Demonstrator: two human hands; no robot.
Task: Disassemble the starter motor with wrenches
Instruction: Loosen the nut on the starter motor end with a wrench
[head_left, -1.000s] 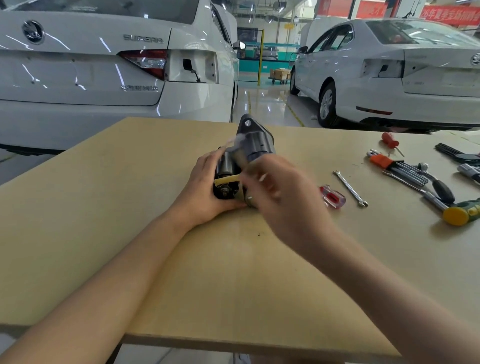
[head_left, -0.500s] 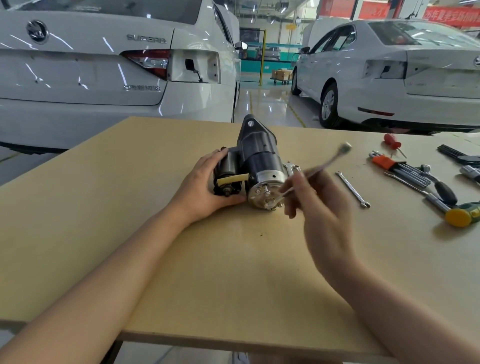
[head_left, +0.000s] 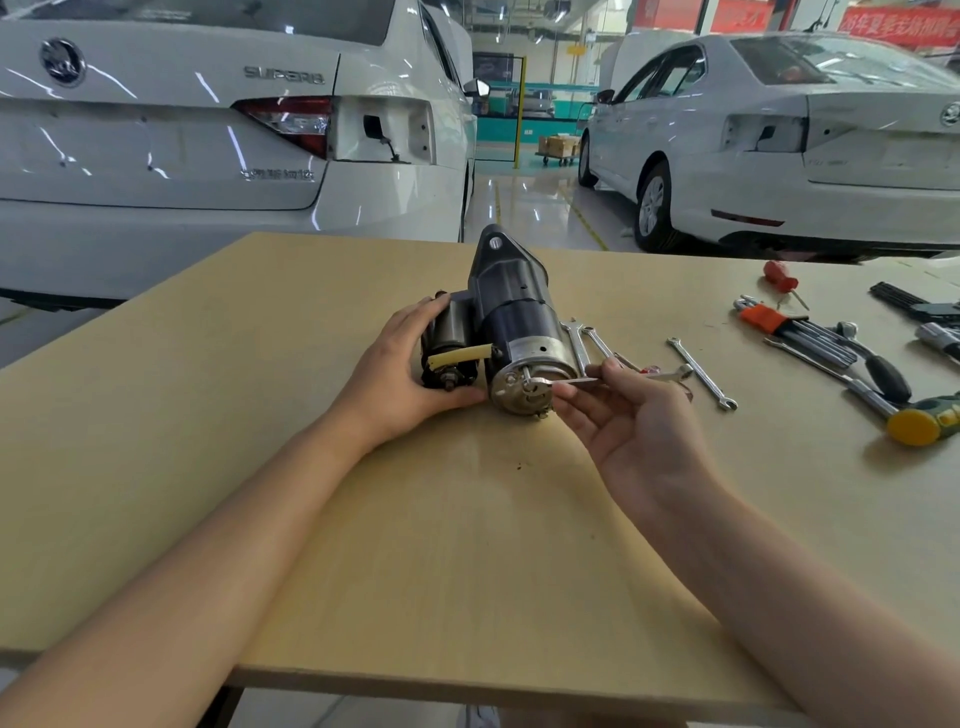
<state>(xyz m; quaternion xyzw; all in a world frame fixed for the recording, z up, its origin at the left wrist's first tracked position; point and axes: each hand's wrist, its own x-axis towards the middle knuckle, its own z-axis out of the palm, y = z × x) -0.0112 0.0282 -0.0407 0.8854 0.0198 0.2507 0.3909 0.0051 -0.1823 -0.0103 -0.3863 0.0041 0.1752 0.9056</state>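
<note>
The starter motor (head_left: 514, 322), black with a silver end cap facing me, lies on the wooden table (head_left: 363, 545). My left hand (head_left: 395, 374) grips its small solenoid cylinder from the left. My right hand (head_left: 634, 426) holds a thin silver wrench (head_left: 566, 382) between thumb and fingers. The wrench lies nearly level, and its left end sits on a bolt on the end cap.
Two spare wrenches (head_left: 584, 343) lie just right of the motor, another wrench (head_left: 701, 371) farther right. Hex keys in an orange holder (head_left: 800, 332), a red screwdriver (head_left: 782, 278), a ratchet and a yellow-green hammer (head_left: 924, 421) crowd the table's right side. White cars stand behind.
My right hand has swung from over the motor out to its right side, and brought the wrench down from a raised slant to nearly level on the end cap. The left hand has stayed put.
</note>
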